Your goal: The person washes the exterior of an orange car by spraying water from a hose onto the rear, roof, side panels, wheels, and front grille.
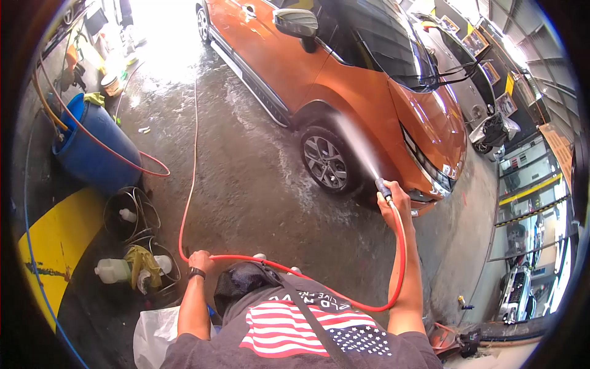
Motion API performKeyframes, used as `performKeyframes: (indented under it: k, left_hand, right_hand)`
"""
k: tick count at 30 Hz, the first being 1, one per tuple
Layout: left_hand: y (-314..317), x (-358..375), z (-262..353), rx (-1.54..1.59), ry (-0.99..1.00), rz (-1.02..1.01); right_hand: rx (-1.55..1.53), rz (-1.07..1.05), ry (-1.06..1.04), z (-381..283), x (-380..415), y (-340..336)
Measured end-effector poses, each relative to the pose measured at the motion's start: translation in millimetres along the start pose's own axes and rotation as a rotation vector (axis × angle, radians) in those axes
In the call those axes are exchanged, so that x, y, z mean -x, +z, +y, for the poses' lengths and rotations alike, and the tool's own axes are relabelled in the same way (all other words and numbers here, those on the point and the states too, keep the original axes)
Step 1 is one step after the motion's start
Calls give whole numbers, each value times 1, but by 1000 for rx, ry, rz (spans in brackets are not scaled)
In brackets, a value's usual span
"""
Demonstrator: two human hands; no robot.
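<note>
My right hand (399, 204) is closed around a dark spray nozzle (383, 187) at the end of a red hose (402, 258). A white jet of water (359, 144) leaves the nozzle toward the front wheel arch of an orange car (362, 92). Below the arch is the car's front wheel (326, 161), with a two-tone rim. Low on the left, my left hand (201, 262), with a dark band at its wrist, grips the same hose. From there the hose crosses my chest to the nozzle, and its other part runs up the floor.
At the left stands a blue barrel (101, 144) with a hose over it. Plastic bottles (112, 270), a yellow cloth (143, 265) and thin tubing lie below. Wet concrete floor (246, 203) spreads before me. A silver car (470, 80) is beyond the orange one.
</note>
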State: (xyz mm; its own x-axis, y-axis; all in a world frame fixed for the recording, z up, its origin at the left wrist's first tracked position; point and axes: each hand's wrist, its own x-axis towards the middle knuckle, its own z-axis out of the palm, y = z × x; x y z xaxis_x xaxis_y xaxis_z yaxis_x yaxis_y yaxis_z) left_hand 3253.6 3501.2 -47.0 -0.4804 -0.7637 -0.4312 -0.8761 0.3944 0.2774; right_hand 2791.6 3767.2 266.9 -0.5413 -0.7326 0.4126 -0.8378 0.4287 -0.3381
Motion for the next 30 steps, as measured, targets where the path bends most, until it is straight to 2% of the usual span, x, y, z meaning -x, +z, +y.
performKeyframes:
  k: [13, 17, 20, 24, 28, 30]
  left_hand:
    - [-4, 10, -18, -3, -10, -14]
    - [2, 7, -23, -116, -1, -78]
    - [11, 3, -32, -197, 10, -159]
    - [-1, 11, -24, -97, -38, -167]
    - [11, 11, -26, -62, -24, -147]
    - [19, 11, -29, -48, 2, -154]
  right_hand:
    - [-131, -176, 59, -29, -50, 63]
    - [-84, -267, -22, -17, -61, 85]
    - [-44, -252, -77, -9, -64, 96]
    - [-36, -216, -37, -8, -54, 74]
    - [-7, -208, 50, 29, -16, 61]
    - [118, -257, 119, 53, 10, 59]
